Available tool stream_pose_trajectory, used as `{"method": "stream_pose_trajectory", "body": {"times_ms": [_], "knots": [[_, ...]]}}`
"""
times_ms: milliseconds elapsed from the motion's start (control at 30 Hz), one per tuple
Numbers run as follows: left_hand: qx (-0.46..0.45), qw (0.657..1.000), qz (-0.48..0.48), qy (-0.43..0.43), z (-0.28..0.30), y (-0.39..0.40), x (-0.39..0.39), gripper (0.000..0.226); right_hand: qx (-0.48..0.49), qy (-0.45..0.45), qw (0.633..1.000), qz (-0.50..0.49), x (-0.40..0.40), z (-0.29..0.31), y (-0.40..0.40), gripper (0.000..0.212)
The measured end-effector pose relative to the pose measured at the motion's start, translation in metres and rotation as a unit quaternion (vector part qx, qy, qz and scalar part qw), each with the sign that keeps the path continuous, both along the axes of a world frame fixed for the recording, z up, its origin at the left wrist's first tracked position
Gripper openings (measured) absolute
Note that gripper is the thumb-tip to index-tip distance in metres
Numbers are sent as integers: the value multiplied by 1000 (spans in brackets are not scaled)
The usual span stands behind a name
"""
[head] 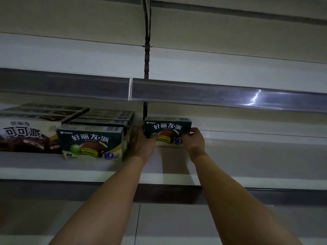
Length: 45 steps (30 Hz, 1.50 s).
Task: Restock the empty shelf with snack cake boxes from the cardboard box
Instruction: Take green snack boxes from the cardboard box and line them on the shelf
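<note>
Centre of frame, both arms reach up to the shelf (247, 156). Left hand (144, 143) grips the left end of a green snack cake box (167, 129), thumb across the lower front face, fingers hidden behind the end. Right hand (193, 138) pinches the box's right end, fingers curled on the front corner. Box stands upright on the shelf, front face out, set back from the front edge, just right of the dark slotted upright (146, 55) in the back panel. Left of it, a row of matching green boxes (92, 142) runs front to back, front one close to the left wrist; can't tell if they touch. Far left, a larger white cocoa pie box (24, 135), more stacked behind. Upper right, an upper shelf's price rail (221, 94) shows a glare streak.
</note>
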State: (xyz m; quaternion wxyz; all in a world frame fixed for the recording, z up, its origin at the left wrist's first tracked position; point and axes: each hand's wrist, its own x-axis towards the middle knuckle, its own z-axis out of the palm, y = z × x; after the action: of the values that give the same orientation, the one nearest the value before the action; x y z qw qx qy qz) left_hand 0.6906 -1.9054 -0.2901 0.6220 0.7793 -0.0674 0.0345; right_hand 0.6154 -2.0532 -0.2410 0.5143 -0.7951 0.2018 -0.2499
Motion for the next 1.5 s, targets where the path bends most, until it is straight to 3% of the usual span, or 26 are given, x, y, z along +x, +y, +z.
{"method": "stream_pose_trajectory", "body": {"times_ms": [367, 500, 600, 833, 933, 1033, 1167, 1300, 1500], "knots": [[-88, 996, -4, -7, 16, -6, 9, 70, 32, 22, 999, 31, 35, -1, 3, 43], [-88, 996, 14, 1, 5, -5, 29, 99, 30, 27, 998, 44, 40, -2, 9, 45], [-82, 996, 15, 17, 1, -5, 36, 104, 29, 31, 998, 47, 42, -4, 11, 47], [-63, 997, 25, 37, -5, -5, 42, 99, 24, 51, 997, 49, 37, -3, 12, 59], [-55, 997, 38, 35, 7, -3, 24, 88, -6, 70, 996, 46, 30, 3, 13, 54], [-24, 999, 32, 12, 22, 2, -2, 70, -40, 90, 994, 52, 16, 11, 15, 49], [109, 994, 17, 9, 33, 6, -25, 38, -125, 123, 982, 65, -10, 20, 13, 38], [251, 968, 18, 6, 42, 9, -50, 37, -182, 161, 966, 84, -38, 24, 11, 41], [271, 962, -1, 3, 52, 2, -104, 31, -165, 165, 968, 91, -85, 22, 10, 39]]}}
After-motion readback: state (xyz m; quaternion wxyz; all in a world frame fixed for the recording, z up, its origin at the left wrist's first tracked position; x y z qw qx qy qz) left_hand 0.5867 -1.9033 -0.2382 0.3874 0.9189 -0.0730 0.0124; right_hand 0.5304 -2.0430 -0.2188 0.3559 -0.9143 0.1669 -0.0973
